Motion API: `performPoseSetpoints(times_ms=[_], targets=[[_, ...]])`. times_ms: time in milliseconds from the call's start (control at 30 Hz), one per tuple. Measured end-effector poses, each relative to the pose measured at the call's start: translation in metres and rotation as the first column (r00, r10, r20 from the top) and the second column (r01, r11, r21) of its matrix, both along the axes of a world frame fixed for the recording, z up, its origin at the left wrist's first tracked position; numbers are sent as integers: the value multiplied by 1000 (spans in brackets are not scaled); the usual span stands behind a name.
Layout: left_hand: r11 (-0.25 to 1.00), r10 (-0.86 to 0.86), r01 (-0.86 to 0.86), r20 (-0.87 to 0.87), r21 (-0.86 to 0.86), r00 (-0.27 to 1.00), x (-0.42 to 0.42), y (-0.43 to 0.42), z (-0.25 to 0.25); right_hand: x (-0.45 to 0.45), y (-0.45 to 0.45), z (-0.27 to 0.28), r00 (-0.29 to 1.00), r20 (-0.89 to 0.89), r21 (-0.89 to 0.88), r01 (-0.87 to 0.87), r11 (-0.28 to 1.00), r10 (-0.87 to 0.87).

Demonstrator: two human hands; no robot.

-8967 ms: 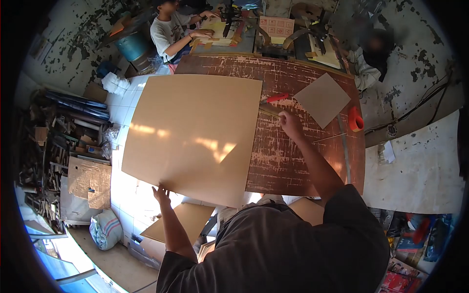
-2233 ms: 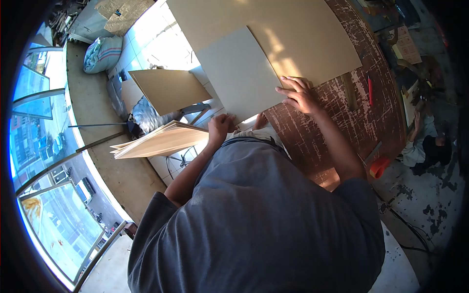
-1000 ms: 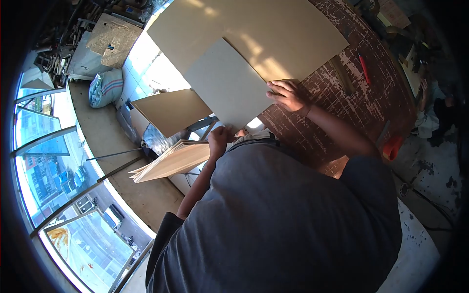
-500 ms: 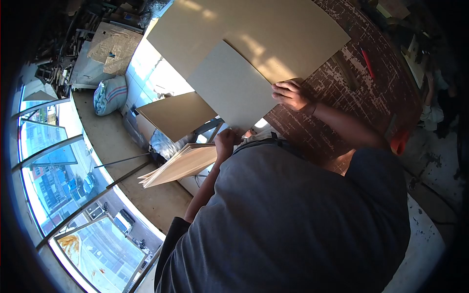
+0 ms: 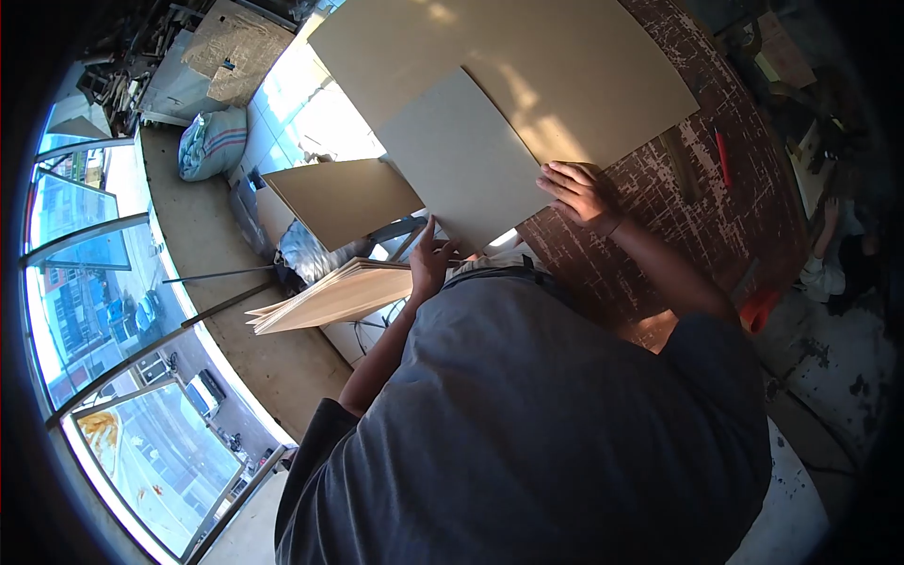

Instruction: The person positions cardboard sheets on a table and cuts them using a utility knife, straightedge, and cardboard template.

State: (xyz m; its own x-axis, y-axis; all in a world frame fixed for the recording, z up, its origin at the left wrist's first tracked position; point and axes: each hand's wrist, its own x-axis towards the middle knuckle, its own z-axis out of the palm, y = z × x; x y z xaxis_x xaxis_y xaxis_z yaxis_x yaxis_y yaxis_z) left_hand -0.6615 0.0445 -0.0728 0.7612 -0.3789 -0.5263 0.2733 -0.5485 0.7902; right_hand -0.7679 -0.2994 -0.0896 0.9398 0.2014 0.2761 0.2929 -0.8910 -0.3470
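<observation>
A smooth grey board [image 5: 457, 151] overlaps a large brown board [image 5: 565, 71] on the worktable, its near corner reaching towards my waist. My right hand [image 5: 579, 195] lies with outstretched fingers at the grey board's right edge, fingertips touching it. At the board's near left edge is my left hand [image 5: 433, 259], index finger stretched up and the other fingers partly bent; whether it presses the edge I cannot tell. Beside my left wrist a sheaf of thin wooden sheets [image 5: 330, 297] juts out to the left. A smaller brown board [image 5: 344, 198] lies just beyond it.
The worktable [image 5: 631, 231] has a scratched red-brown top, with a red pen-like object [image 5: 723, 158] on it. A stuffed woven sack [image 5: 213, 143] stands at upper left near stacked scrap. Windows [image 5: 160, 461] line the left side. Part of another person [image 5: 829, 245] shows at far right.
My left hand has opened from a closed fist, its index finger now raised along the grey board's edge. My right hand stays at the board's right edge. The whole view has shifted slightly.
</observation>
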Motion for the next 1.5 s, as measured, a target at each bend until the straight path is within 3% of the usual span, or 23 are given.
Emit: performPoseSetpoints(times_ms=[533, 633, 900, 1067, 1167, 1267, 1333, 1400, 1500], targets=[[999, 44, -45, -42, -21, 998, 6, 2, -2, 6, 0, 11, 998, 47, 18, -33, 999, 32], [960, 234, -222, 54, -173, 971, 11, 4, -16, 8, -1, 3, 999, 18, 55, -37, 998, 36], [907, 335, -300, 74, -294, 939, 114, 0, -44, 10, 0, 5, 998, -53, 68, -29, 997, 33], [913, 362, -322, 133, -251, 923, 158, -16, -40, 14, 5, 14, 994, -89, 106, -49, 993, 59], [883, 412, -357, 140, -303, 900, 167, -21, -68, 16, 18, 23, 992, -129, 216, 44, 975, -16], [888, 413, -362, 145, -283, 899, 165, -24, -65, 17, 30, 19, 985, -132, 205, 136, 969, -110], [898, 411, -370, 158, -238, 898, 166, -23, -75, 19, 39, 14, 984, -93, 179, 165, 970, -150], [845, 435, -378, 73, -378, 898, 167, -23, -81, 18, 45, 10, 972, -36, 83, 236, 968, -234], [828, 411, -359, 30, -430, 911, 167, -20, -79, 18, 59, 2, 940, -55, 27, 338, 941, -336]])
